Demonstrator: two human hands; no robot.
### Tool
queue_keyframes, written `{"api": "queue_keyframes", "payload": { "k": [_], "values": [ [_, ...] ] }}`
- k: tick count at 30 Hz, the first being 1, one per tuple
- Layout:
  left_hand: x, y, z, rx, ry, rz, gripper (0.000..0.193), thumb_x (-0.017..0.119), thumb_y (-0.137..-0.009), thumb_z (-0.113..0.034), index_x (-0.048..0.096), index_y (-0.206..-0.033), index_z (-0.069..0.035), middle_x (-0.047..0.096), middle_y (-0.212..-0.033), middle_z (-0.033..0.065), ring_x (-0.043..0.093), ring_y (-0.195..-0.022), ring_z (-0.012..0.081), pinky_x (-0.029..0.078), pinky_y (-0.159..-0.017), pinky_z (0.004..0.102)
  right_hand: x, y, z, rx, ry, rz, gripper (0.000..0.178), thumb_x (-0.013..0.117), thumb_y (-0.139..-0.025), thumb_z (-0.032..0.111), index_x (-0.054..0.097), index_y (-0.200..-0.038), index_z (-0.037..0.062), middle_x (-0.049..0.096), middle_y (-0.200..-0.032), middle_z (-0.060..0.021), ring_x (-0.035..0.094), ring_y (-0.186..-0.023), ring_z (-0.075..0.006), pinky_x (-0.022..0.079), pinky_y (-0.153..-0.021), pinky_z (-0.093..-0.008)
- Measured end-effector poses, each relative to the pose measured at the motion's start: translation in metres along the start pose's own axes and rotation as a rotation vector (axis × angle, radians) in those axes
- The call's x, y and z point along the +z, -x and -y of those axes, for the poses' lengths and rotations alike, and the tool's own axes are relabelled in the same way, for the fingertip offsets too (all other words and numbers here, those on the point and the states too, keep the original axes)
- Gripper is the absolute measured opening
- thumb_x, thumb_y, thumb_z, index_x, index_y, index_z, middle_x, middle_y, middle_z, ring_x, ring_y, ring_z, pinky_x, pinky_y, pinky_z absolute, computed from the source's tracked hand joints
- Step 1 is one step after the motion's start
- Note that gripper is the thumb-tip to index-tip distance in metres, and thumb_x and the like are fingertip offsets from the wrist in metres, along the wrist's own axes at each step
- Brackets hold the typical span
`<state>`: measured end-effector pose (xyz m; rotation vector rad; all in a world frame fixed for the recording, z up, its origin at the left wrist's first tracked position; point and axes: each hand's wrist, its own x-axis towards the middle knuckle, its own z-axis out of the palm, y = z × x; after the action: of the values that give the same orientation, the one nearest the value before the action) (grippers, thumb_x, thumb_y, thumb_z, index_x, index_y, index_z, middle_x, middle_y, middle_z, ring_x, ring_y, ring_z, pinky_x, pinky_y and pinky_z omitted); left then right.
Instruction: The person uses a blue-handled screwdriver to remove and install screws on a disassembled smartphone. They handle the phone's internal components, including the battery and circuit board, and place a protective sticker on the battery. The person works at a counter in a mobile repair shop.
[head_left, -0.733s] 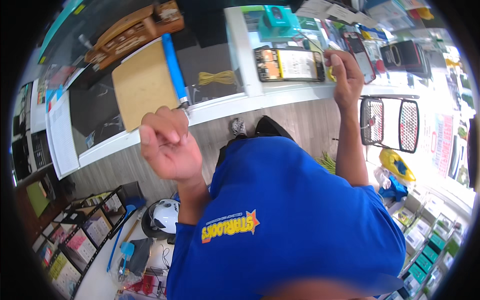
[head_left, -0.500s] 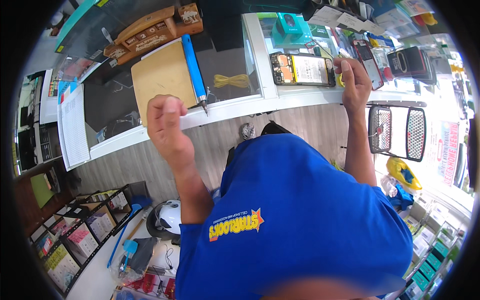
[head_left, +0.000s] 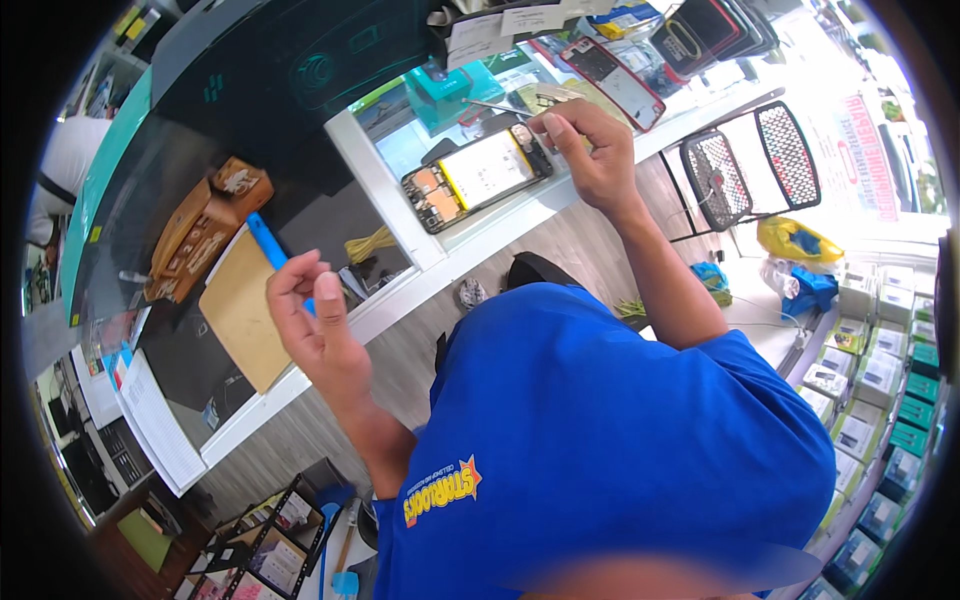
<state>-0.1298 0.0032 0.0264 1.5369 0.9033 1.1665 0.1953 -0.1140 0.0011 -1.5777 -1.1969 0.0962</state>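
Observation:
An opened phone (head_left: 470, 180) lies on the glass counter with its bright battery and inner parts bare. Over its far right end is my right hand (head_left: 590, 150), thumb and forefinger pinched on a thin metal tool (head_left: 490, 106) that points left past the phone. My left hand (head_left: 318, 315) hovers above the counter's front edge, fingers loosely bent and apart, holding nothing. Behind it, partly hidden, lie a blue pen-like tool (head_left: 265, 240) and a tan pad (head_left: 240, 310). A yellow coiled cord (head_left: 370, 245) rests to their right.
A wooden desk calendar (head_left: 200, 235) stands behind the pad. A teal box (head_left: 450, 95) and a red-edged phone part (head_left: 612, 85) sit beyond the phone. To the right stands a black mesh chair (head_left: 715, 180). A paper list (head_left: 160, 420) lies at the counter's left end.
The view has turned, so the counter now slants up to the right. My right hand stays pinched near the phone's end; my left hand's fingers have spread a little.

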Motion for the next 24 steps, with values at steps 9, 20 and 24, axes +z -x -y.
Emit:
{"api": "queue_keyframes", "payload": {
  "k": [9,20,24],
  "values": [
    [0.059,0.0,-0.003,0.138,-0.159,0.333,0.02,0.063,-0.11,-0.018,0.071,-0.12,-0.003,0.068,-0.113,0.0034,0.059,-0.099,0.0117,0.048,-0.088,0.0263,-0.042,-0.021,-0.009,0.23,0.09,-0.062,0.027,0.073,-0.106,0.023,0.081,-0.118,-0.0002,0.08,-0.108,-0.0102,0.073,-0.095,-0.0153,0.056,-0.086,-0.0294],
    [0.102,0.004,-0.015,0.041,-0.361,0.052,0.019,0.067,-0.108,-0.016,0.075,-0.114,0.0,0.068,-0.104,0.006,0.057,-0.093,0.0138,0.047,-0.089,0.0296,-0.078,-0.066,-0.035,-0.092,0.553,0.52,0.053,0.078,-0.096,0.02,0.066,-0.146,0.0073,0.071,-0.126,-0.0141,0.062,-0.122,-0.0369,0.048,-0.11,-0.0466],
    [0.106,0.0,-0.033,0.028,-0.446,-0.098,0.023,0.068,-0.11,-0.021,0.074,-0.116,0.001,0.07,-0.108,0.0071,0.063,-0.099,0.0145,0.049,-0.093,0.0297,-0.072,-0.073,-0.038,-0.108,0.466,0.532,0.06,0.078,-0.093,0.017,0.062,-0.15,0.0097,0.07,-0.117,-0.0107,0.062,-0.12,-0.0358,0.048,-0.109,-0.0466]
  ]
}}
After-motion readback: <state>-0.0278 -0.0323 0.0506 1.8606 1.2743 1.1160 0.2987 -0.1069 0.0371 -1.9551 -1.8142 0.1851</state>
